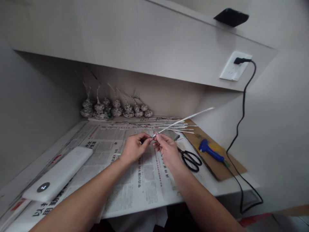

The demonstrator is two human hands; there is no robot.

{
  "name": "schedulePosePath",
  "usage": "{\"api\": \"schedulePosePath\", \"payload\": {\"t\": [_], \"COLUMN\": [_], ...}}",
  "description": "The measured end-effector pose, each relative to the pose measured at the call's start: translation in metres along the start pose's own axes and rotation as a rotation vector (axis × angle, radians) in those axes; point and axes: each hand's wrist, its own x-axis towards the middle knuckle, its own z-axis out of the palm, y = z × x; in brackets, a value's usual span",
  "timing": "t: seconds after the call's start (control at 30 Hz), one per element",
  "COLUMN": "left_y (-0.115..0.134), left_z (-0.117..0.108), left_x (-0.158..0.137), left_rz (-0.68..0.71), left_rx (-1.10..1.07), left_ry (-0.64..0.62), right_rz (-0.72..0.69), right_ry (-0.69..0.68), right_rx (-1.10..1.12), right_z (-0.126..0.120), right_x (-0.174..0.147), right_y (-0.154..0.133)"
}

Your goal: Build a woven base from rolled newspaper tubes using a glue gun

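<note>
Above the newspaper-covered table, my left hand (136,146) and my right hand (167,149) meet, both closed in a pinch. Between their fingertips they grip the near end of a white rolled paper strip (185,120), which looks bent or coiled there. Its free length slants up to the right. Fingers hide most of the pinched end. Behind the hands lies a pile of similar thin paper sticks (147,123). Black-handled scissors (191,160) rest just right of my right hand, their blades partly hidden.
Several woven paper gourds (117,109) stand along the back wall. A white power bank (58,174) lies at left on the newspaper (130,180). At right, a blue glue gun (211,151) sits on cardboard (224,169). Its black cord (243,112) runs to a wall socket (233,69).
</note>
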Motion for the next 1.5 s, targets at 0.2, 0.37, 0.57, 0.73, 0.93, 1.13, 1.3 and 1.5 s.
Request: {"api": "schedulePosePath", "payload": {"t": [0.2, 0.37, 0.57, 0.73, 0.93, 1.13, 1.3, 1.5], "left_y": [0.001, -0.001, -0.001, 0.002, 0.002, 0.005, -0.001, -0.004], "left_z": [-0.002, -0.001, -0.001, -0.001, 0.001, -0.002, 0.000, 0.002], "left_x": [0.005, 0.006, 0.006, 0.006, 0.005, 0.006, 0.004, 0.004], "left_rz": [-0.112, -0.208, -0.155, -0.159, -0.176, -0.213, -0.234, -0.284], "left_rx": [-0.214, -0.365, -0.358, -0.330, -0.337, -0.404, -0.490, -0.480], "left_ry": [-0.016, -0.138, -0.227, -0.255, -0.260, -0.300, -0.386, -0.469], "right_rz": [0.102, 0.073, 0.033, 0.048, 0.058, 0.104, 0.068, 0.067], "right_ry": [-0.024, -0.009, -0.002, 0.029, 0.090, -0.007, 0.023, 0.079], "right_rx": [-0.004, 0.033, 0.104, 0.115, 0.115, 0.102, 0.101, 0.074], "right_z": [-0.006, -0.006, -0.003, -0.003, -0.004, -0.007, -0.008, -0.010], "right_x": [-0.003, 0.000, 0.002, 0.004, 0.008, 0.005, 0.006, 0.009], "right_y": [0.003, 0.002, -0.002, -0.003, -0.003, -0.006, -0.008, -0.006]}}
